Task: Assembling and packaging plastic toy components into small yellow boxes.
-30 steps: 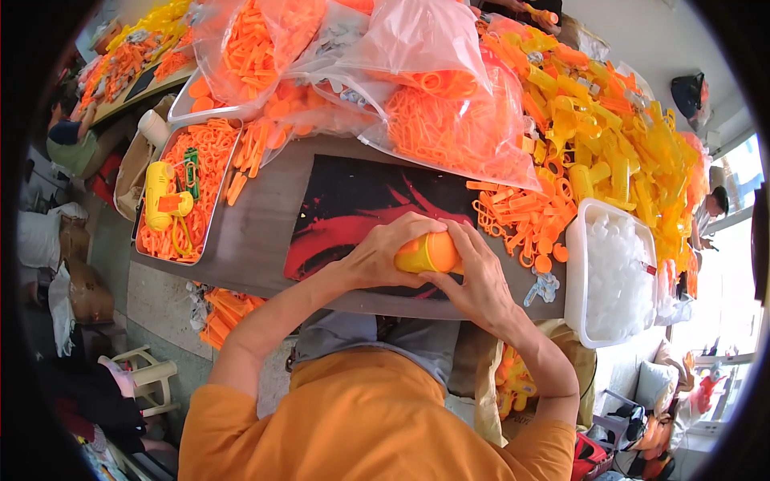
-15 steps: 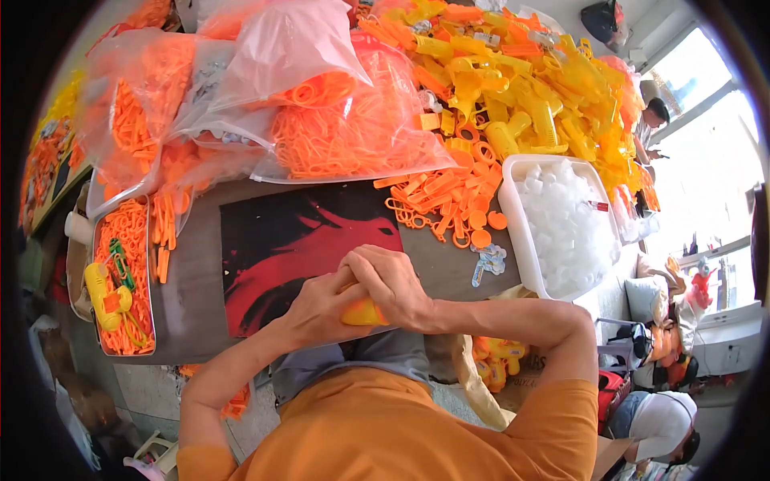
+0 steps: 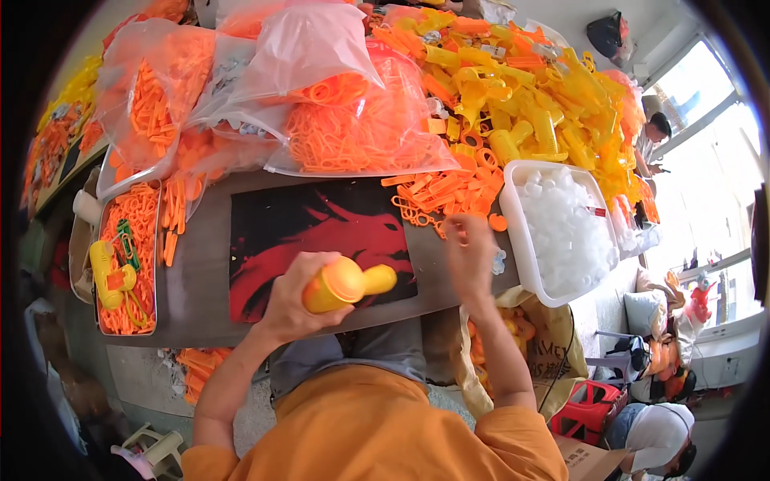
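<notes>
Toy part [image 3: 334,287], yellow with a round orange end and a stubby handle, sat near the centre of the frame, tilted, in front of the black-and-red mat [image 3: 269,228]. Your left hand [image 3: 290,301] had it from the left, fingers wrapped round the body, handle jutting right. Your right hand [image 3: 472,260] hung right of centre, apart from the part, just below the loose orange pieces [image 3: 457,192]. Its fingers were part-curled and blurred; could not tell whether they held anything. White tub [image 3: 517,220] of translucent pieces stood at right; yellow heap [image 3: 561,144], upper right; filled plastic bags [image 3: 305,64], upper centre; tray [image 3: 156,280] of orange clips, left.
</notes>
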`<state>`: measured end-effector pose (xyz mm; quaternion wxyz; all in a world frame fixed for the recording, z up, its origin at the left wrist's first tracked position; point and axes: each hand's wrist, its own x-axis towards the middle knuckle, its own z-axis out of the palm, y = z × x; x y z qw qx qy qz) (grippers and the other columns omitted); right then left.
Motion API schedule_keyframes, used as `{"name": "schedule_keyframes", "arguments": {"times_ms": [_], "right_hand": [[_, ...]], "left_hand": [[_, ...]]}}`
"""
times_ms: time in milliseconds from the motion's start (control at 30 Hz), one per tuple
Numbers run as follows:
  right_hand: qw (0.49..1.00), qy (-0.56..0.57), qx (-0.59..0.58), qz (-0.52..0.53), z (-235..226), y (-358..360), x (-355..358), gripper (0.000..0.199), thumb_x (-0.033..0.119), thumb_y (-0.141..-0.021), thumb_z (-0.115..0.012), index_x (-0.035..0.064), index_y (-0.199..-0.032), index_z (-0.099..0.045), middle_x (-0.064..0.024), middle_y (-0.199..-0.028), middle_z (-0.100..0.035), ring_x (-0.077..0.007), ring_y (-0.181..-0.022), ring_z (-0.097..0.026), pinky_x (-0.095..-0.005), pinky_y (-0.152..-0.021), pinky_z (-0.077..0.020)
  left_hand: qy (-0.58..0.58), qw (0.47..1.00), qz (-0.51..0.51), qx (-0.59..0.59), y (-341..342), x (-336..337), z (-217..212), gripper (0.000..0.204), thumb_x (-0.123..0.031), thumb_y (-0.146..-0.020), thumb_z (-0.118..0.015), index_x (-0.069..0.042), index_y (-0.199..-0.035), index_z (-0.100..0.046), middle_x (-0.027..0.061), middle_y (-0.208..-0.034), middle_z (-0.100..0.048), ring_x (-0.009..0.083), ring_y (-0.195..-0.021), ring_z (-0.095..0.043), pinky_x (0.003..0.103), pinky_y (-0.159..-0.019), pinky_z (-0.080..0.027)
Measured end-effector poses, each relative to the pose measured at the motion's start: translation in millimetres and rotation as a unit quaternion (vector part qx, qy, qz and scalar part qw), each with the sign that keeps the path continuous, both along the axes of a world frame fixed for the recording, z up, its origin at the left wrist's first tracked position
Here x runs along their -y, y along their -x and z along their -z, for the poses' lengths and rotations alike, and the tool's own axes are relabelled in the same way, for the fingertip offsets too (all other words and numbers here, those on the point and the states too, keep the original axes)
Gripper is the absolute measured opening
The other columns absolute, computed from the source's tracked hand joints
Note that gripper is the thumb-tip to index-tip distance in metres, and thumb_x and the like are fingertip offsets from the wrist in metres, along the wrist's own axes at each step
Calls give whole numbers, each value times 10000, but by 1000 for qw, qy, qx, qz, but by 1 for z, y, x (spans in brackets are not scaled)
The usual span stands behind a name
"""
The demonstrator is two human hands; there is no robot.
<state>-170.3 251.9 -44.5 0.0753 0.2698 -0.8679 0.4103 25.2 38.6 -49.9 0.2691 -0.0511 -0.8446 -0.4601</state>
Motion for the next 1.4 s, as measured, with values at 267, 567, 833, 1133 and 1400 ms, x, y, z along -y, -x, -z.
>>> {"name": "schedule_keyframes", "arguments": {"times_ms": [267, 567, 833, 1133, 1400], "right_hand": [[946, -213, -235, 59, 47, 66, -48, 170, 4, -809, -643, 56, -970, -647, -78, -993, -619, -318, -994, -541, -415, -860, -472], [946, -189, -254, 62, 56, 70, -51, 132, 67, -850, -640, 51, -981, -630, -114, -1019, -661, -338, -870, -627, -454, -746, -502], [977, 110, 185, 10, -4, 12, -23, 171, 196, -1010, -536, 33, -1027, -582, -63, -789, -598, -138, -640, -554, -279, -492, -440], [809, 315, 464, -178, -7, -38, 24, 331, 320, -1052, -415, 66, -1195, -571, 45, -723, -417, -32, -541, -329, -177, -454, -255], [828, 201, 350, -389, -13, -35, 18, 502, 347, -1046, -379, -24, -1361, -503, -112, -1222, -561, -152, -1127, -546, -296, -929, -450]], "left_hand": [[-102, 994, -46, -7, 3, -6, -3, 759, -64, -676, -851, -60, -1331, -469, 107, -1147, -557, 207, -1021, -589, 322, -906, -489], [-205, 977, -63, -3, 0, -7, 4, 771, -69, -712, -837, -45, -1367, -430, 80, -1165, -557, 154, -1034, -586, 303, -926, -486], [-206, 973, -104, -22, 13, -13, -6, 743, -46, -751, -804, -65, -1380, -409, 71, -1160, -547, 166, -1068, -587, 314, -925, -509], [-372, 923, -61, 73, 19, -23, -14, 720, -97, -764, -784, -78, -1386, -421, 49, -1173, -548, 133, -1066, -567, 298, -931, -491], [-398, 911, 4, 110, 9, -18, -12, 729, -129, -770, -800, -91, -1393, -423, 54, -1174, -561, 138, -1066, -578, 301, -922, -502]]}}
